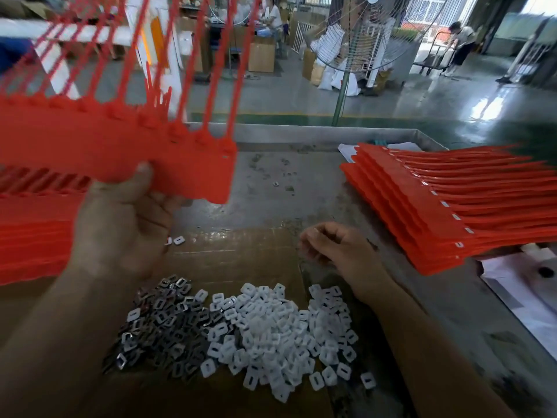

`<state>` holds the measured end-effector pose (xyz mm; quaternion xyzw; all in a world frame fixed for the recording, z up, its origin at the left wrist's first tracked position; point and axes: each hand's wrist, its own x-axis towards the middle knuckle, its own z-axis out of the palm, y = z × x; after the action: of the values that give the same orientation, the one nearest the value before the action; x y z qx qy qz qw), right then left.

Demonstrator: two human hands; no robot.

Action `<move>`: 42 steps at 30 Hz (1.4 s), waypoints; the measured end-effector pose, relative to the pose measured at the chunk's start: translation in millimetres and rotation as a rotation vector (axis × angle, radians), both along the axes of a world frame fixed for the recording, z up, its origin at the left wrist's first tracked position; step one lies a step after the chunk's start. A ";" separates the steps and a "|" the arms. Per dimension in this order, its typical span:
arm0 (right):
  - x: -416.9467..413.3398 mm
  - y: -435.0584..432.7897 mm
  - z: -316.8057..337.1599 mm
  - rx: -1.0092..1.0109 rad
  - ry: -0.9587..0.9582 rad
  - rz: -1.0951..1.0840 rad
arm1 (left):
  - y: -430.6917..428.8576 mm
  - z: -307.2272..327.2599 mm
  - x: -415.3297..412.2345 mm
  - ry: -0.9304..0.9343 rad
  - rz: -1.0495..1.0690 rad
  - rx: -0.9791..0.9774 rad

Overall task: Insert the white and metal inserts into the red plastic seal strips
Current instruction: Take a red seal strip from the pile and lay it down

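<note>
Head view, looking down on a metal table (301, 182) with a brown cardboard sheet (241, 257) lying on its near part. Holding one red seal strip sheet (120, 152) up in the air above the far left corner of the cardboard, tails pointing upward, the left hand (120, 224) gripping its lower edge and the thumb pressing on the front. Lying to the right of the cardboard, a fanned stack of red strips (437, 206), small white spots showing along its heads. Lying to the left of the cardboard, another red stack (30, 236). Hovering over the cardboard's right edge, the right hand (334, 248) with fingers curling loosely; too blurred for telling whether something small is being pinched. Resting on the near half of the cardboard, a heap of white inserts (280, 336), touching a heap of metal inserts (159, 327) toward the cardboard's left. Sitting at the cardboard's far edge, just beside the left hand, two loose inserts (177, 240).
</note>
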<state>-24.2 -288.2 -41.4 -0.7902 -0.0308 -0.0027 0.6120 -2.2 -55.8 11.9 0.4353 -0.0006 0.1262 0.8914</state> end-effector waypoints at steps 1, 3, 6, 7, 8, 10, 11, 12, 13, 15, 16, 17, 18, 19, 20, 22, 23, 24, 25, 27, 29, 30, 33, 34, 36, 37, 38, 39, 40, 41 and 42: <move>-2.2 1.1 1.6 0.032 -0.022 0.027 | -6.8 -6.4 -1.3 0.010 -0.028 0.031; -7.1 3.9 4.3 0.115 -0.065 0.094 | -31.5 -11.7 -9.8 0.009 -0.108 0.021; -11.5 8.4 6.1 0.195 -0.104 0.167 | -56.2 -23.6 -19.1 0.044 -0.239 0.030; -10.9 9.6 4.4 0.192 -0.109 0.154 | -61.8 -27.9 -21.0 0.064 -0.272 0.031; -9.4 11.2 3.5 0.188 -0.109 0.111 | -65.7 -30.4 -22.7 0.087 -0.294 0.036; -4.2 11.9 -0.3 0.164 -0.127 -0.016 | -65.8 -32.2 -20.9 0.100 -0.314 0.021; -1.4 10.4 -2.7 0.174 -0.147 -0.068 | -61.3 -31.6 -17.6 0.087 -0.309 0.001; 0.7 8.3 -3.2 0.186 -0.169 -0.120 | -54.5 -29.3 -13.4 0.076 -0.286 -0.017; 3.6 4.3 -3.9 0.176 -0.196 -0.171 | -45.2 -26.6 -7.6 0.072 -0.254 -0.033; 9.0 -4.6 -5.6 0.123 -0.238 -0.263 | -24.8 -23.4 2.7 0.080 -0.164 -0.049; 11.3 -8.6 -6.6 0.093 -0.252 -0.309 | -15.4 -24.0 7.0 0.091 -0.107 -0.025; 13.4 -12.1 -8.1 0.058 -0.268 -0.352 | -7.7 -25.5 9.6 0.095 -0.044 0.042; 15.6 -15.0 -9.8 0.020 -0.281 -0.391 | -1.7 -28.3 11.0 0.091 0.018 0.138; 17.2 -17.1 -11.4 -0.026 -0.289 -0.422 | 3.3 -32.1 12.0 0.085 0.077 0.232; 18.2 -18.5 -12.6 -0.070 -0.289 -0.444 | 6.9 -35.7 12.2 0.081 0.124 0.316; 20.0 -20.3 -14.3 -0.130 -0.276 -0.481 | 9.2 -43.4 14.1 0.061 0.193 0.478; 21.1 -21.5 -15.3 -0.157 -0.267 -0.499 | 8.6 -47.4 15.4 0.044 0.224 0.579; 21.8 -22.5 -16.4 -0.181 -0.259 -0.515 | 7.3 -51.1 16.4 0.021 0.253 0.687; 22.5 -23.5 -17.1 -0.207 -0.254 -0.533 | 5.3 -54.5 17.6 -0.009 0.279 0.791; 24.1 -25.2 -18.8 -0.259 -0.234 -0.562 | 2.3 -57.9 19.1 -0.049 0.288 0.978; 25.6 -26.1 -20.2 -0.281 -0.193 -0.562 | 3.2 -61.0 20.9 -0.047 0.244 1.104; 26.2 -26.3 -21.0 -0.286 -0.169 -0.552 | 4.2 -62.6 21.9 -0.045 0.225 1.139; 28.1 -27.0 -25.5 -0.354 -0.127 -0.543 | 4.9 -67.1 23.2 -0.013 0.199 1.172; 28.5 -27.3 -27.1 -0.381 -0.116 -0.551 | 4.6 -68.6 23.0 0.006 0.206 1.179; 30.2 -28.6 -28.8 -0.409 -0.100 -0.567 | 5.6 -72.2 23.4 0.022 0.226 1.212; 31.0 -29.2 -29.3 -0.415 -0.095 -0.577 | 7.5 -73.8 24.7 0.020 0.232 1.268; 31.6 -29.2 -29.3 -0.421 -0.089 -0.586 | 9.3 -74.4 25.7 0.019 0.240 1.332; 31.9 -29.2 -29.4 -0.424 -0.082 -0.593 | 12.5 -75.8 27.7 0.023 0.251 1.390; 32.2 -29.3 -29.4 -0.424 -0.075 -0.598 | 15.1 -77.1 29.3 0.036 0.260 1.432; 32.1 -29.2 -29.5 -0.423 -0.070 -0.601 | 17.4 -78.8 31.1 0.054 0.262 1.462; 32.1 -29.2 -29.6 -0.418 -0.066 -0.605 | 18.6 -80.2 32.4 0.068 0.255 1.488</move>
<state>7.9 -317.4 -70.9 -0.8711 0.1846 -0.2028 0.4074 30.2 -37.2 -68.2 0.9228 -0.0078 0.1810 0.3401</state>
